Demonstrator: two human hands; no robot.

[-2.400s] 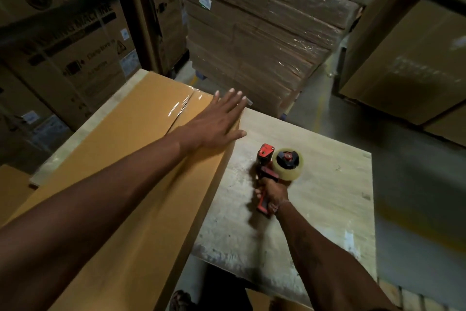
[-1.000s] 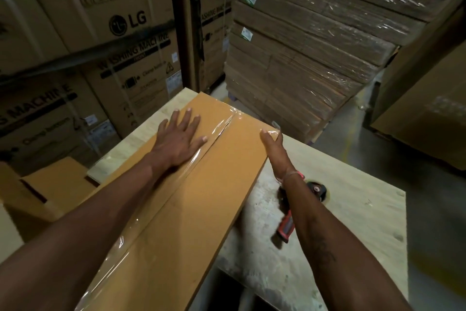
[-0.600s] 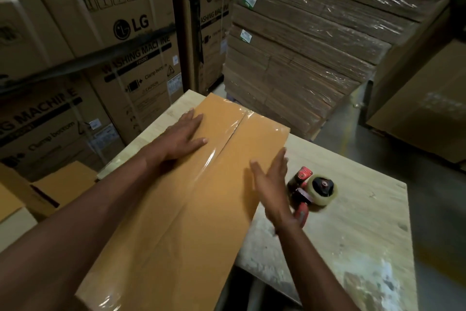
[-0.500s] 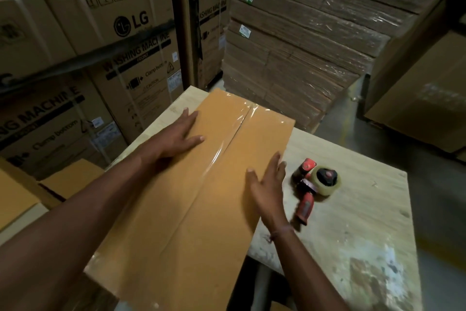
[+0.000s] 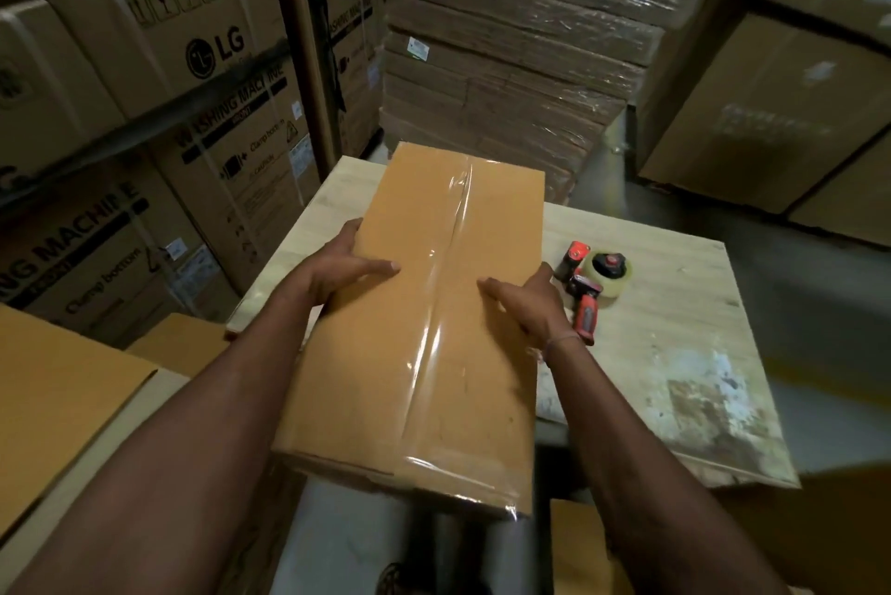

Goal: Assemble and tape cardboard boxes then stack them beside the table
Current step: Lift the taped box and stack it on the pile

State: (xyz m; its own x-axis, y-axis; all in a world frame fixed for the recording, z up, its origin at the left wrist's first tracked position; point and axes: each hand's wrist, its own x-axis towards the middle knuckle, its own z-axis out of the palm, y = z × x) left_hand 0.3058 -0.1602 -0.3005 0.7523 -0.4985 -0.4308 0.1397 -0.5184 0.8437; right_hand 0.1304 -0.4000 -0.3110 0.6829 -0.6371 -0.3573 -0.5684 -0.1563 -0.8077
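A long brown cardboard box [image 5: 385, 377] with clear tape down its middle seam is held between my two hands, its near end sticking out past the table's front edge. My left hand [image 5: 337, 271] clasps its left edge, thumb on top. On the opposite edge my right hand [image 5: 525, 305] grips the same way. A red tape dispenser [image 5: 595, 290] with a roll of clear tape lies on the wooden table [image 5: 675, 353], just right of my right hand.
Assembled brown boxes [image 5: 62, 401] sit low at the left beside the table. LG washing machine cartons [image 5: 159, 78] stand along the left. A wrapped pallet of flat cardboard [image 5: 506, 54] rises behind the table. More brown cardboard [image 5: 583, 551] shows at the bottom right.
My right hand left the tape dispenser on the table and came to the box. Both hands went from lying flat on top to gripping its sides, and the box has come toward me.
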